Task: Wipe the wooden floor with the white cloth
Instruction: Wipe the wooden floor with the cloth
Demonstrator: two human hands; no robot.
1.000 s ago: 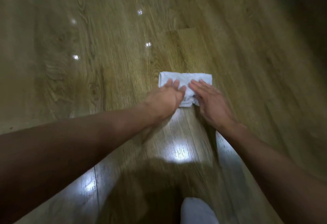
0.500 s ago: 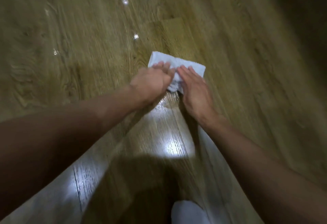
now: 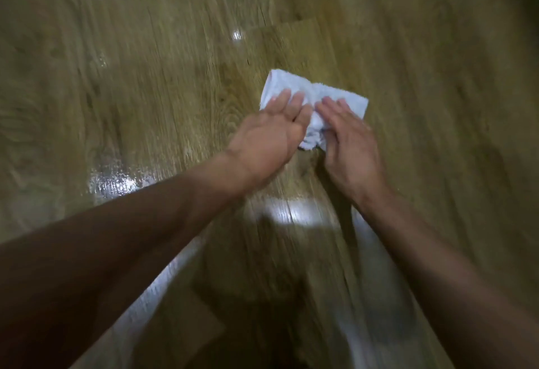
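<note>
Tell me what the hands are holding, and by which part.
Nothing is gripped: left hand and right hand press flat on the white cloth, on its near half.

Single head-worn, wide-angle view. The camera sits on my head and faces forward and steeply down onto the wooden floor [image 3: 140, 112], which fills the frame from edge to edge. The grain curves toward the left side under the wide lens. My bare forearms enter from the lower left and lower right corners and converge just above centre. There my left hand [image 3: 262, 138] and right hand [image 3: 350, 147] rest on the white cloth [image 3: 291, 85]. The forearms lie close under the lens and the hands sit at arm's reach. The whole frame is motion-blurred, and the right edge falls into shadow.
</note>
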